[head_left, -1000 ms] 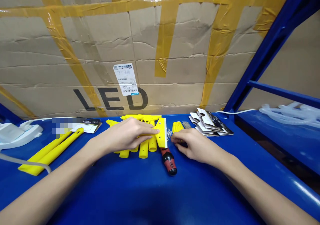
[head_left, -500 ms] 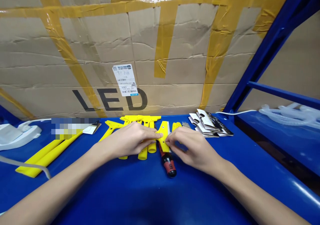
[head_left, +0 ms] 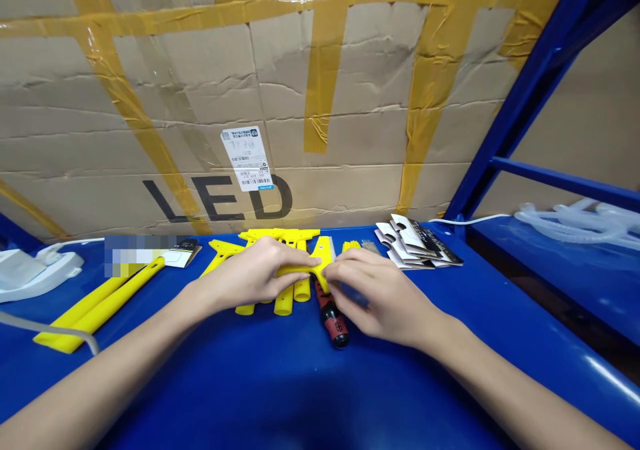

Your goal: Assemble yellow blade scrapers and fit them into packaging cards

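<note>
A yellow scraper (head_left: 324, 253) with a flat, wide head and a pale blade-like strip on its right edge is held above the blue surface. My left hand (head_left: 265, 270) is closed around its handle, thumb and finger by the neck. With bent fingertips my right hand (head_left: 380, 290) pinches the near right edge of the head; whether a small part is between those fingers is hidden. Below the scraper lies a red-and-black handled tool (head_left: 334, 320), likely a screwdriver, its far end covered. More yellow scrapers (head_left: 283, 303) lie in a pile behind and beside my left hand.
Small yellow pieces (head_left: 351, 245) and greyish flat bits (head_left: 370, 247) lie beyond my right hand. Printed cards (head_left: 417, 247) are stacked farther right. Two long yellow handles (head_left: 100, 310) rest at left near a white power strip (head_left: 45, 277). A taped cardboard box (head_left: 200, 103) stands behind.
The scraper's head has tilted, so its handle now shows in my left hand. My right fingertips stay at the head's edge. The view has shifted slightly.
</note>
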### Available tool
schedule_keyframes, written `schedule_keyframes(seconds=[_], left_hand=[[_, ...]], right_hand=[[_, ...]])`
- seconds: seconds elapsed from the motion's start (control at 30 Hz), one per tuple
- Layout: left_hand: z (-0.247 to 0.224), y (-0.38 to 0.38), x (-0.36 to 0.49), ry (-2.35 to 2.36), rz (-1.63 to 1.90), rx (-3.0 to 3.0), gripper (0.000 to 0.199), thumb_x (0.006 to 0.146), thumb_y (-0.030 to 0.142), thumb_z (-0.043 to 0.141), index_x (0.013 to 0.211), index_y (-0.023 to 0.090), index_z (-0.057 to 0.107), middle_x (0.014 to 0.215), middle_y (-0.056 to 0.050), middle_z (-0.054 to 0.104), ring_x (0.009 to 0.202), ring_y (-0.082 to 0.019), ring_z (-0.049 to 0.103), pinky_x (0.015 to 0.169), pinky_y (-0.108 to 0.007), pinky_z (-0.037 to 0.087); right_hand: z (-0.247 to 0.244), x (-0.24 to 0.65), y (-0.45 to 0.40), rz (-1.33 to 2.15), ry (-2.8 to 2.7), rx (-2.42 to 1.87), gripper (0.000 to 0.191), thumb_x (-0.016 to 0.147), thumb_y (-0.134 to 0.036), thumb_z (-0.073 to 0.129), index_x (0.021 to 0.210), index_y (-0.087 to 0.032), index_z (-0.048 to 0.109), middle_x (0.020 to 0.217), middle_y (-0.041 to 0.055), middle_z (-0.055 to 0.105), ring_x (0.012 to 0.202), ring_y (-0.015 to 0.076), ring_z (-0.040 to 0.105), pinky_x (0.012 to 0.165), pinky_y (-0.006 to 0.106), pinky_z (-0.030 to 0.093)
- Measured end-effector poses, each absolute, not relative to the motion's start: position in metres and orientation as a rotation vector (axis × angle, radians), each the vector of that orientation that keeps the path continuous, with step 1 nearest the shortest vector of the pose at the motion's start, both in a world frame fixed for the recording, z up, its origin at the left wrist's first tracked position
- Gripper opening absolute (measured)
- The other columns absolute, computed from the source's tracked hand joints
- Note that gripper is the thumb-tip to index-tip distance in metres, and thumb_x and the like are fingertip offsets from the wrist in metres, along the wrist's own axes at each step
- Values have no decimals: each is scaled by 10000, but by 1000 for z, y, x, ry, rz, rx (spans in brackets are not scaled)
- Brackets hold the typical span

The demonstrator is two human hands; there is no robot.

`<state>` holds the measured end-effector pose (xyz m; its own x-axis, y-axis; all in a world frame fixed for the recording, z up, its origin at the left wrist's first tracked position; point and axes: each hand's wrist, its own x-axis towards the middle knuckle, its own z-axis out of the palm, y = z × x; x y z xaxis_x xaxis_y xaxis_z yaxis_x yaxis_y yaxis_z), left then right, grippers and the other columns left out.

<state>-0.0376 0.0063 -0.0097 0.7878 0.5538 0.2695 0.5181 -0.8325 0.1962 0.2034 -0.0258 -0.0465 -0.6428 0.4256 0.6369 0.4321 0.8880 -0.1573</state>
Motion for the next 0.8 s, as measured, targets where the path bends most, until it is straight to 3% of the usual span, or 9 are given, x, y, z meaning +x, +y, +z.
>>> schedule_keyframes(seconds=[0.2,0.43,0.8], left_hand=[[-12,7,-37,883,520,2846,288,956,231,614,1219,214,730,1087,-66,793,915,-216,763,798,-309,561],[-11,8,-38,982,526,2811,280,959,280,611,1189,197,748,1009,-67,807,794,-195,751,717,-297,540],[-13,8,-37,1005,536,2772,291,951,295,616,1186,191,755,951,-76,810,716,-181,730,666,-280,523]], right_hand=[[-47,206,-24,79,-2338,-675,142,956,-126,508,985,-169,640,906,70,702,898,210,593,794,352,479],[-40,208,-28,-314,-2469,-577,206,997,-188,480,905,-163,663,917,105,741,1005,271,602,829,417,473],[-48,211,-20,-197,-2423,-572,166,1003,-164,509,949,-177,665,970,94,740,981,232,617,813,384,530]])
